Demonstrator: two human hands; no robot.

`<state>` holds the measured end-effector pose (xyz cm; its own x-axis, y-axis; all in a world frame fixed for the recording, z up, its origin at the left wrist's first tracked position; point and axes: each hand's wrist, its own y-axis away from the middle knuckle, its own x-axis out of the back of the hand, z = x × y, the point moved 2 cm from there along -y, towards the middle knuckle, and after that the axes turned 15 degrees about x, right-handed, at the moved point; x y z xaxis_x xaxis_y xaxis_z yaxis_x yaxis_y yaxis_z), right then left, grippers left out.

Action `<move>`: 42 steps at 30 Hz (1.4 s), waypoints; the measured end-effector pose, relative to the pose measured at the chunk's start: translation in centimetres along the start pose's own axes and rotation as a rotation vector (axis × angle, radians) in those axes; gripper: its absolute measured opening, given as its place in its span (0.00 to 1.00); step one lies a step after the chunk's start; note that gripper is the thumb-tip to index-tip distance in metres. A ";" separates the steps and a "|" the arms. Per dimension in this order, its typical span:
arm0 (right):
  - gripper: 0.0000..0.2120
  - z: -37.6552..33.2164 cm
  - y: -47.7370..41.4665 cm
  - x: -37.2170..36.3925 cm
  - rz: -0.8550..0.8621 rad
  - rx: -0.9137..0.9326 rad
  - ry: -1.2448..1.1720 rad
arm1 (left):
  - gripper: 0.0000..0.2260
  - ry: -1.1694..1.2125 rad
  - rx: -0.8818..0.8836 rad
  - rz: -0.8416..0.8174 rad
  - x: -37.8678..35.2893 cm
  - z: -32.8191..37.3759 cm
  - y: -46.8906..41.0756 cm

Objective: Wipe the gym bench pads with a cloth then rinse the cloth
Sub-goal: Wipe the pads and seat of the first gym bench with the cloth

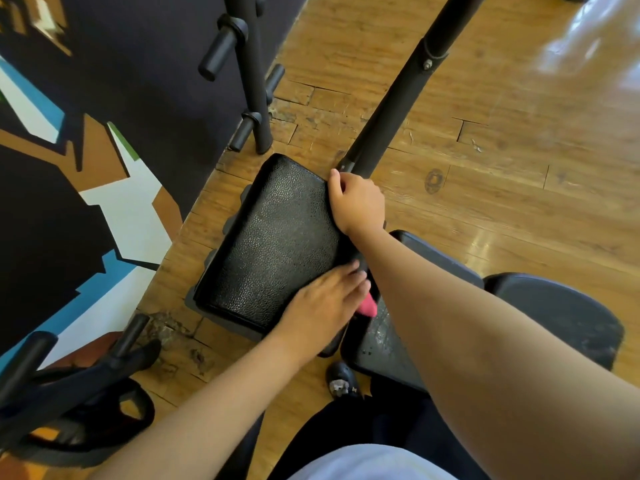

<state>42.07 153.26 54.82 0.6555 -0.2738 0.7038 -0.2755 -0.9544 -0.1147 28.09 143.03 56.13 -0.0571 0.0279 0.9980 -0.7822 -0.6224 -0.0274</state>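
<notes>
View from above, looking down at gym equipment on a wooden floor [485, 188]. At the centre lies a black pad [273, 244] with a pebbled surface, its long side running from 7 o'clock to 1 o'clock.

The right hand [356, 202] sits at the pad's 2 o'clock edge, fingers curled over the rim and clasping it, probably to steady the pad. The left hand [325, 299] lies on the pad's 5 o'clock corner with fingers stretched out fairly flat and slightly blurred. A pink cloth [367, 306] peeks out just past its fingertips, at the gap between this pad and a second pad [384, 337], scuffed and dusty, at 4 o'clock. How much cloth is under the palm is hidden.

A black upright post [398, 98] rises toward 1 o'clock and a painted wall [114, 202] fills the 9 o'clock side. A dark shoe [341, 377] shows at 6 o'clock.

This looks like the wiping step, with the cloth at the near corner of the first pad. Next, the flat hand likely needs to sweep the cloth across the rest of the surface toward 11 o'clock, pressing evenly while the other hand braces. The scuffed pad and the rinse appear not yet done.
</notes>
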 end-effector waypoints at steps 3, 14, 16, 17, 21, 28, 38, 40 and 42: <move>0.19 0.0 0.1 0.1 -0.012 -0.004 0.009 | 0.16 0.037 -0.031 -0.063 -0.4 -0.1 -0.7; 0.20 0.0 0.0 0.0 -0.022 -0.012 -0.003 | 0.15 0.112 -0.178 -0.038 2.6 -2.4 7.8; 0.20 0.0 0.0 0.0 -0.023 -0.013 -0.001 | 0.17 0.079 -0.200 -0.029 3.2 -3.6 8.3; 0.20 0.0 0.0 0.0 -0.024 -0.012 -0.001 | 0.17 0.058 -0.192 -0.017 3.5 -4.4 8.5; 0.21 0.0 0.0 0.1 -0.026 -0.013 0.001 | 0.14 -0.058 -0.124 0.043 4.3 -7.4 9.6; 0.22 -0.1 0.1 0.1 -0.016 -0.013 0.010 | 0.14 -0.080 0.087 0.129 5.6 -10.0 9.9; 0.21 0.0 0.0 -0.1 -0.015 -0.018 0.031 | 0.18 0.021 0.125 0.149 2.7 -4.4 8.7; 0.21 0.1 -0.1 -0.1 -0.015 -0.022 0.026 | 0.18 0.029 0.144 0.153 1.6 -2.9 8.1; 0.21 0.1 0.0 -0.2 -0.029 -0.025 0.010 | 0.17 0.017 0.093 0.148 0.5 -1.1 7.6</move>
<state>42.06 153.31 54.62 0.6566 -0.2446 0.7135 -0.2740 -0.9587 -0.0765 21.44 139.18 56.32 -0.1781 -0.0566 0.9824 -0.7038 -0.6904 -0.1674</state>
